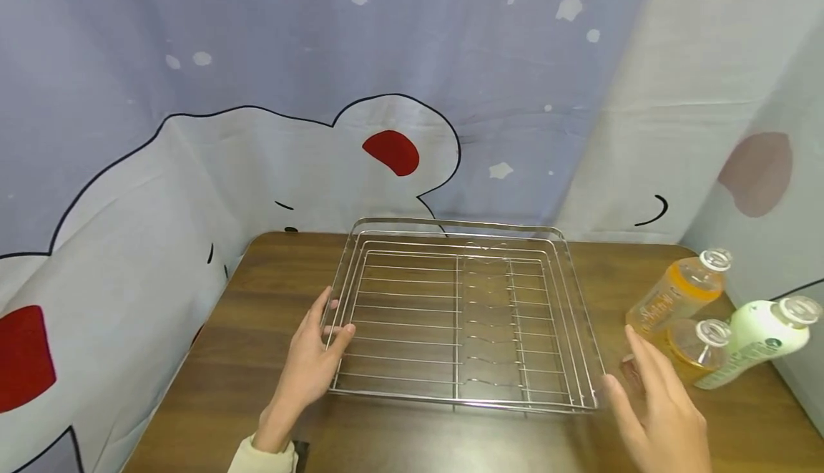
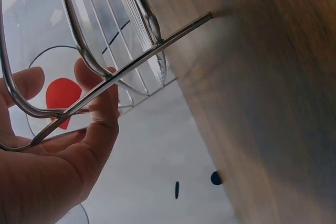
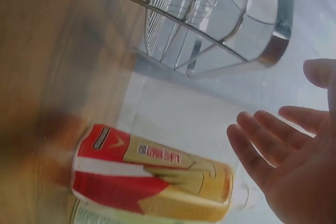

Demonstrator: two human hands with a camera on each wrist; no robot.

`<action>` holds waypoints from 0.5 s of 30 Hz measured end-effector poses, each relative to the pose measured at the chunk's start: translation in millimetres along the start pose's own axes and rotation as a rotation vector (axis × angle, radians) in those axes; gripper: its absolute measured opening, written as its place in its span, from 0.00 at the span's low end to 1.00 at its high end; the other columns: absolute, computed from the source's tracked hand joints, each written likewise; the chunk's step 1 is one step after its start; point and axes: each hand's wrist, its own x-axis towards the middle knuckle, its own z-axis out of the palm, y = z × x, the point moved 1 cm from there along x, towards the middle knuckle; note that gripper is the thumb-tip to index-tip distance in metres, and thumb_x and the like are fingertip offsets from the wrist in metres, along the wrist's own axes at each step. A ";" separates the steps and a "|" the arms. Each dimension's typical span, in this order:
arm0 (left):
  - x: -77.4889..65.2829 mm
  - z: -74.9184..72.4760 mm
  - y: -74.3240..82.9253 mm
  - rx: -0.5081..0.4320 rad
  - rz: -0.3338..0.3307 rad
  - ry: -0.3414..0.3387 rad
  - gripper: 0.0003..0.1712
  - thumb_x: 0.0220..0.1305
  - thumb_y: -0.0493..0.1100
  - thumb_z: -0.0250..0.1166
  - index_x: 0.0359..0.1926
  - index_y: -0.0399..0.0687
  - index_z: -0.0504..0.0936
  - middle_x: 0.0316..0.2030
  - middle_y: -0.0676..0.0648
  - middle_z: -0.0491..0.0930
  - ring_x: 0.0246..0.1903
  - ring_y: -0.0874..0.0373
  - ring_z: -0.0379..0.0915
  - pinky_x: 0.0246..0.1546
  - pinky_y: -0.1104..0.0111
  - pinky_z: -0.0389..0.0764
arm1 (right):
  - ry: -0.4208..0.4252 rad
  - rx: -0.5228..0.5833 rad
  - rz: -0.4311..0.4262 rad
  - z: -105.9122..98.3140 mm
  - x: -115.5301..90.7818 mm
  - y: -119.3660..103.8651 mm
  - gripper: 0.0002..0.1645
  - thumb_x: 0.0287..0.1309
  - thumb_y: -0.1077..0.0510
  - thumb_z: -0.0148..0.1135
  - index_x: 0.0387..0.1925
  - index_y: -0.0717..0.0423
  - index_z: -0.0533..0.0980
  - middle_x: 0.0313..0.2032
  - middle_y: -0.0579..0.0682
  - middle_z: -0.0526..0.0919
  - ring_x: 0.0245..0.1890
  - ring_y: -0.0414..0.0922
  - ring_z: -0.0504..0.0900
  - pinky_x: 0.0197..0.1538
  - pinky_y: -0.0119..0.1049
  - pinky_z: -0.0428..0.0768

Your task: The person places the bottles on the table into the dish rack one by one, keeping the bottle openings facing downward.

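Note:
A silver wire dish rack [image 1: 458,323] stands on the wooden table. My left hand [image 1: 310,360] grips its left side, with fingers and thumb on either side of the wires. In the left wrist view, the rack's side wires [image 2: 110,80] cross in front of the fingers [image 2: 102,124]. Beside the rack's front right corner, my right hand [image 1: 666,412] is open, fingers spread, holding nothing. The right wrist view shows this hand [image 3: 299,156] apart from the rack [image 3: 210,35], over a red and gold labelled bottle [image 3: 152,174].
To the right stand an orange-labelled bottle [image 1: 676,294], a white-capped amber bottle [image 1: 698,344] and a pale green bottle [image 1: 759,337]. A patterned curtain [image 1: 290,51] hangs behind the table [image 1: 238,358]. A small dark object [image 1: 301,453] lies by the left sleeve [image 1: 264,455].

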 end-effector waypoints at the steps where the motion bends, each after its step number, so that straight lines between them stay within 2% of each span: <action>1: -0.5 -0.8 -0.5 0.006 0.001 0.002 0.47 0.83 0.44 0.66 0.90 0.44 0.51 0.80 0.32 0.66 0.55 0.44 0.86 0.32 0.68 0.84 | 0.021 0.007 0.004 -1.2 -1.3 -0.5 0.48 0.65 0.64 0.74 0.84 0.52 0.68 0.70 0.67 0.79 0.54 0.39 0.80 0.49 0.46 0.91; 3: -1.0 -2.5 -1.2 0.020 -0.008 0.004 0.47 0.84 0.45 0.66 0.90 0.44 0.50 0.80 0.32 0.66 0.55 0.44 0.85 0.33 0.68 0.83 | 0.067 0.044 0.016 -3.6 -3.9 -1.3 0.45 0.66 0.66 0.73 0.82 0.54 0.70 0.70 0.64 0.80 0.59 0.36 0.80 0.58 0.26 0.83; 5: -1.3 -4.0 -1.3 0.024 -0.013 0.007 0.47 0.84 0.45 0.66 0.90 0.44 0.50 0.80 0.33 0.66 0.55 0.44 0.85 0.34 0.68 0.83 | 0.147 0.108 0.019 -5.8 -5.9 -0.7 0.39 0.67 0.67 0.71 0.79 0.58 0.74 0.69 0.55 0.82 0.61 0.26 0.76 0.60 0.12 0.68; 6: -1.3 -4.5 -1.1 0.024 -0.014 0.008 0.47 0.84 0.45 0.66 0.90 0.44 0.50 0.80 0.33 0.66 0.56 0.44 0.84 0.35 0.68 0.83 | 0.193 0.145 0.023 -7.1 -7.2 -0.3 0.36 0.69 0.67 0.70 0.77 0.61 0.76 0.69 0.49 0.82 0.63 0.25 0.76 0.62 0.11 0.66; 7: -1.3 -4.8 -1.0 0.025 -0.014 0.008 0.47 0.84 0.44 0.66 0.90 0.44 0.50 0.80 0.33 0.66 0.56 0.44 0.84 0.35 0.69 0.83 | 0.250 0.189 0.018 -8.4 -8.5 0.7 0.33 0.68 0.68 0.69 0.73 0.65 0.77 0.67 0.45 0.83 0.62 0.21 0.75 0.62 0.13 0.69; 10: -0.9 -4.5 -0.3 0.024 -0.010 0.010 0.47 0.84 0.44 0.66 0.90 0.45 0.50 0.80 0.33 0.67 0.57 0.43 0.84 0.36 0.69 0.83 | 0.372 0.273 0.013 -15.2 -13.6 4.7 0.27 0.68 0.70 0.67 0.67 0.73 0.79 0.64 0.38 0.82 0.58 0.25 0.80 0.61 0.16 0.74; 15: 0.5 0.0 1.6 0.037 -0.004 -0.002 0.47 0.84 0.46 0.66 0.90 0.45 0.51 0.79 0.33 0.68 0.58 0.44 0.84 0.42 0.64 0.84 | 0.426 0.192 0.137 -35.1 -27.5 13.6 0.29 0.71 0.67 0.66 0.70 0.71 0.77 0.65 0.31 0.81 0.60 0.26 0.80 0.62 0.18 0.74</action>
